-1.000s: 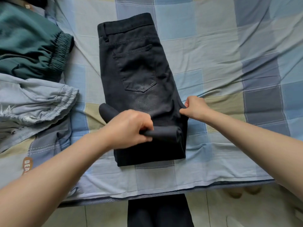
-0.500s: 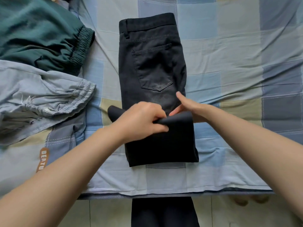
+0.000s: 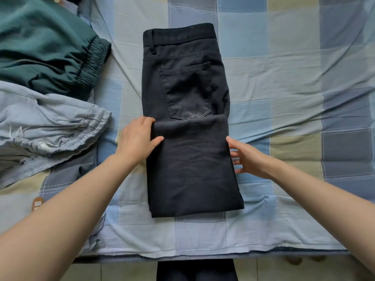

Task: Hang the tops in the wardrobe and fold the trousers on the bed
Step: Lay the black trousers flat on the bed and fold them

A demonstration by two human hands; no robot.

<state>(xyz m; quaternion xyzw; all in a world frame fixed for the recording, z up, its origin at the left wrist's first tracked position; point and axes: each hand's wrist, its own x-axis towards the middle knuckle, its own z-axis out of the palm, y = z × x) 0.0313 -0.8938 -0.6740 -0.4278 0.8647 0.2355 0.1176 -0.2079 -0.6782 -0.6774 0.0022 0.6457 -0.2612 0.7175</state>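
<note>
**Trousers half folded on the bed**

Floor tiles show nearest the camera, below the edge of the bed (image 3: 203,248), which carries a checked sheet in blue, grey and pale yellow. Both forearms reach forward over it.

Black cotton-twill trousers (image 3: 188,98) lie in the middle of the sheet, waistband at the far end, back pocket facing up. The leg portion is doubled back over the seat, so its free edge runs across just below the pocket.

At that edge, the left hand (image 3: 138,140) rests on the left side of the folded layer, fingers laid over its corner and thumb stretched onto the cloth; it seems to press rather than pinch. The right hand (image 3: 245,157) is at the right side, fingers straight and relaxed, tips touching or tucked just under the fabric edge; which of the two I cannot tell.

The cloth looks soft but with some body, light, not slippery, and likely to keep a crease when smoothed. The next fold is best taken from the near doubled end, one hand at each corner.

Further left lie pale grey-blue elastic-waisted trousers (image 3: 50,126), and beyond them dark green elastic-waisted trousers (image 3: 44,49), both loose and unfolded.
</note>
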